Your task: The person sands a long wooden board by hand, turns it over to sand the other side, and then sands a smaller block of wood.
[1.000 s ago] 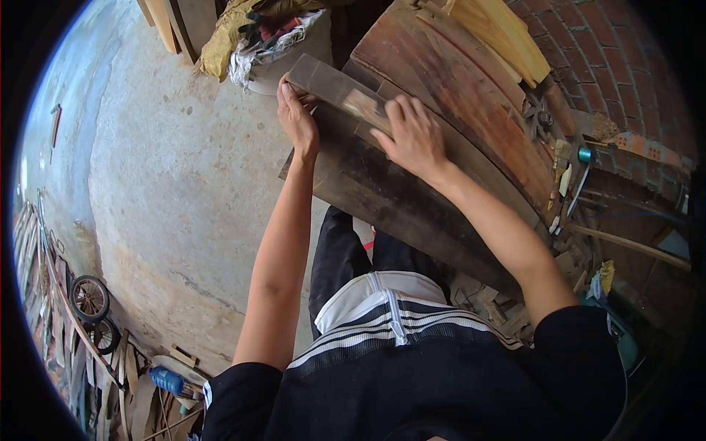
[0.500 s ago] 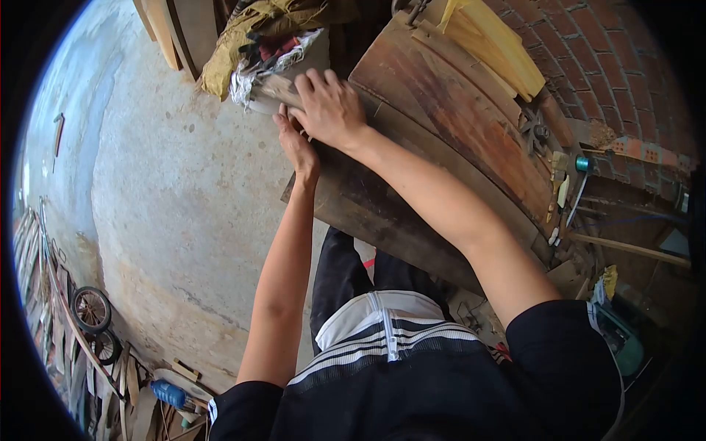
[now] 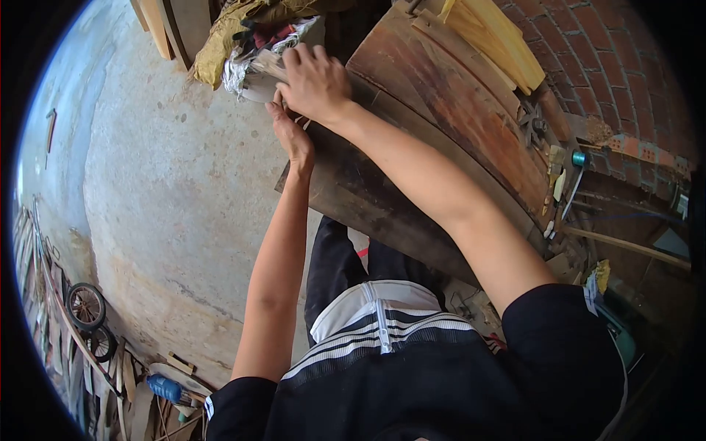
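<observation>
At the far left end of the dark wooden bench (image 3: 382, 198), my right hand (image 3: 316, 84) is closed over a pale, rough piece of wood (image 3: 270, 65), its fingers curled across the top. Just below it, my left hand (image 3: 293, 138) is raised at the bench end, thumb side up. Its fingers are bent and partly hidden by the right hand, so what they grip does not show clearly. Beyond both hands stands a whitish container (image 3: 257, 90), with crumpled silver-white wrapping (image 3: 235, 72) and dark and red cloth (image 3: 272, 35) at its top.
A yellowish sack (image 3: 213, 55) lies behind the container. Wide reddish-brown boards (image 3: 448, 95) and a yellow plank (image 3: 507, 51) rest on the right. A brush (image 3: 553, 165) lies at the bench's right end. Wheels (image 3: 86, 306) and scrap wood line the lower left.
Both hands have shifted slightly up and left in view, along with most of the scene. The right hand still covers the piece of wood, and the left stays just below.
</observation>
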The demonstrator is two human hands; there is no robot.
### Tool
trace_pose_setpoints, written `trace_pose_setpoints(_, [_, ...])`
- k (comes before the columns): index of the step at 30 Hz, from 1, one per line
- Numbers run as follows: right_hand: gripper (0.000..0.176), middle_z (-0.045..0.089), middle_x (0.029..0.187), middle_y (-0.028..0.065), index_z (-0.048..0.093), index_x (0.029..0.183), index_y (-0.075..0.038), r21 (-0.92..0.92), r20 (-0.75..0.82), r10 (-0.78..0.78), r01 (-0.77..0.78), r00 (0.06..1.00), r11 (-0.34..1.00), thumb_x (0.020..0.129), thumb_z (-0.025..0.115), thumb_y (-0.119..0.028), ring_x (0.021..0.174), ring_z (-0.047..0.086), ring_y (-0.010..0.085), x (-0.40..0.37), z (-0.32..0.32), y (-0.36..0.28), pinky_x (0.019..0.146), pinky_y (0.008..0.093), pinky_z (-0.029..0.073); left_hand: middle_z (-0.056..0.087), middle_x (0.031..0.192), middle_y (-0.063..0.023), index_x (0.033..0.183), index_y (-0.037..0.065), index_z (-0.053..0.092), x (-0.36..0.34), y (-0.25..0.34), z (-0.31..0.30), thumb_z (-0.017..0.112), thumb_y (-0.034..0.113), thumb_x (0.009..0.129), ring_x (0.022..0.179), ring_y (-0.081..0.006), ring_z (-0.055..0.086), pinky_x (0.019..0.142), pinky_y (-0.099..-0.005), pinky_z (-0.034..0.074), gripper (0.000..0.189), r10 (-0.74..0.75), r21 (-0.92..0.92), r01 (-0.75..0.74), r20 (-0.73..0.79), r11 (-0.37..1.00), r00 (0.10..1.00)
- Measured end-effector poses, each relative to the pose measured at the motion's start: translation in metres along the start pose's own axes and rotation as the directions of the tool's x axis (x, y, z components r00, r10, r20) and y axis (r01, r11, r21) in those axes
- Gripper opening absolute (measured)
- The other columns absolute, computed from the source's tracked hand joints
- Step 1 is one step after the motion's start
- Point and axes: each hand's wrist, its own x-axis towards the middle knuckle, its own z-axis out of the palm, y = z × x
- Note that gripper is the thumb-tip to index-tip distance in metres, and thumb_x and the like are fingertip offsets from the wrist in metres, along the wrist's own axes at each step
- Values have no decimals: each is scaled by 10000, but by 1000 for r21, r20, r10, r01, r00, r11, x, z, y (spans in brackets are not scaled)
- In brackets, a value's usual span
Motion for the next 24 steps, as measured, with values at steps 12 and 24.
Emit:
trace_pose_setpoints(12, [490,536,1049,152,496,1095,-39,-82,224,102,-85,969,993,819,800,-306,981,563,354,-173,-99,82,827,441,504,639,844,-73,1422,77,532,0,-5,-4,235,610,1075,791,-141,620,733,-289,517,702,-5,100,3,20,995,1000])
trace_pose_setpoints(24, [508,587,1105,144,519,1134,-50,33,49,17,-18,999,999,814,789,-337,1041,607,337,-68,-42,49,794,460,572,634,838,-91,1449,74,491,1,-5,-5,231,630,1065,772,-162,632,724,-299,532,724,-13,124,8,36,992,999])
